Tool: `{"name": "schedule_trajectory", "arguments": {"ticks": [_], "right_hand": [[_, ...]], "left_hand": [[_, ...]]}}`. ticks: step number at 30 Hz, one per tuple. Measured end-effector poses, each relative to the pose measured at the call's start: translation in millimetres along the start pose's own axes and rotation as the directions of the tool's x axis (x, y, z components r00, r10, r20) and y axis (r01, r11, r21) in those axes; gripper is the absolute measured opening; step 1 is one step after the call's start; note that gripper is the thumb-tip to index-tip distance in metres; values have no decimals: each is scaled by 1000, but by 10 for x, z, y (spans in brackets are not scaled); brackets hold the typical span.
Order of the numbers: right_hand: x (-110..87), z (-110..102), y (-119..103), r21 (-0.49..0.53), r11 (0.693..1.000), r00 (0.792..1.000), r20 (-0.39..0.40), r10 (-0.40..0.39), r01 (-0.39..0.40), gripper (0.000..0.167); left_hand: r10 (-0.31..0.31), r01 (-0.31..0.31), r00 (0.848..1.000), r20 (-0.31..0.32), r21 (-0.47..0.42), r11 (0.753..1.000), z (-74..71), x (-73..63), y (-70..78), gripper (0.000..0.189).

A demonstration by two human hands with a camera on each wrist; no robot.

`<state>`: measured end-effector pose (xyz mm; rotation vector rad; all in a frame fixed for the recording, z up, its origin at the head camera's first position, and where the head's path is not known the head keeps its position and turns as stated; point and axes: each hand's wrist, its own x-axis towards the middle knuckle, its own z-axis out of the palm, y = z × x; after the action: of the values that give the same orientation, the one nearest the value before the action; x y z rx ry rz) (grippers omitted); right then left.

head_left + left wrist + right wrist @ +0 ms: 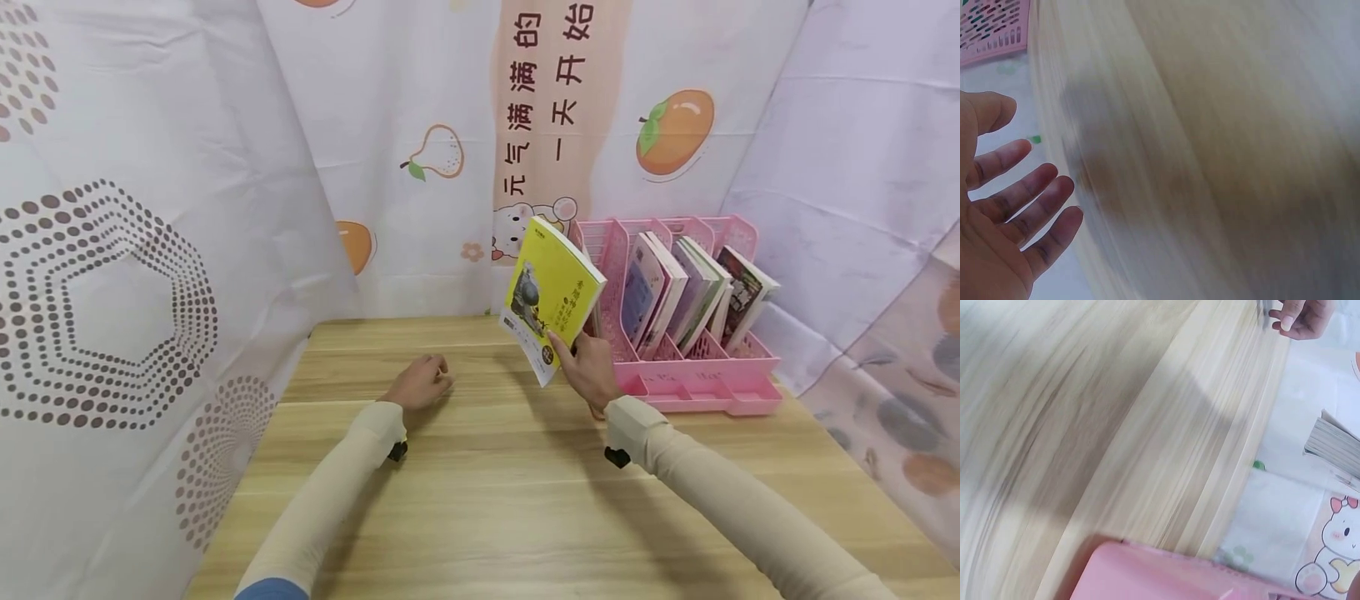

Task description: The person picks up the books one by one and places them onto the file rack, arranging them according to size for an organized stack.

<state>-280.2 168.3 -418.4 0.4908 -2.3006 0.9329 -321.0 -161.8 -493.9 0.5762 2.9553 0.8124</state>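
Observation:
My right hand [591, 373] grips a yellow-covered book [557, 279] near its lower right corner, thumb on the front cover. The book is tilted and held above the table, just left of a pink desktop book rack [697, 368]. In the right wrist view its page block [1335, 449] shows at the right edge, while most of the right hand is out of frame. My left hand [420, 383] is over the left part of the table with nothing in it. Its fingers are loosely bent and spread in the left wrist view.
Several books stand leaning in the rack's compartments, among them a blue-covered one [642, 279], a purple-toned one [692, 292] and a dark-covered one [742, 287]. Small pink trays [705, 403] run along the rack's front. A printed curtain [420, 100] hangs behind the wooden table [480, 500].

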Motion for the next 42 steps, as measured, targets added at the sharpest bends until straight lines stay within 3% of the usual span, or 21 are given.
{"name": "schedule_trajectory", "arguments": {"ticks": [6,16,33,42], "right_hand": [[21,-87,64,34,999,999,-33,38,-37,39],[-27,-182,122,35,999,994,-97,41,-38,37],[-116,-431,325,-29,990,977,-169,128,-135,43],[-159,-587,418,-60,988,962,-241,125,-144,44]], "left_hand": [[54,-54,998,11,18,998,34,52,100,29],[41,-41,999,16,9,999,81,65,180,27],[192,-200,979,76,121,972,187,108,393,24],[220,-229,973,76,158,960,279,132,516,22]]}}
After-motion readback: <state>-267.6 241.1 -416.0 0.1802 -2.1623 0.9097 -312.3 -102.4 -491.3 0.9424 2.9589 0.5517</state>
